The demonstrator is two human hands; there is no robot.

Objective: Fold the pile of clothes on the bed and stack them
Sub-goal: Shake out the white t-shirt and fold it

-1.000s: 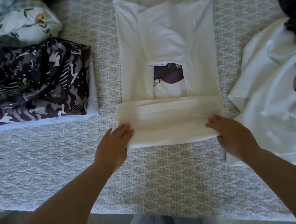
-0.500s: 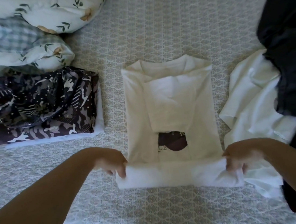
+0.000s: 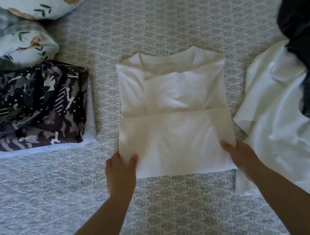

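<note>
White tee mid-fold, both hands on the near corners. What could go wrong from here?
1. The white tee lies close to the loose white garment on the right; the right hand might snag it.
2. The left hand pinches only a corner, so the fold may skew or slip.

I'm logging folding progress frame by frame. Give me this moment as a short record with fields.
item in work: white T-shirt, sides folded in, lower part folded up over the middle
left hand: grips near left corner
right hand: grips near right corner
folded stack: camouflage garment, left
unfolded: white garment and dark garment, right
</note>
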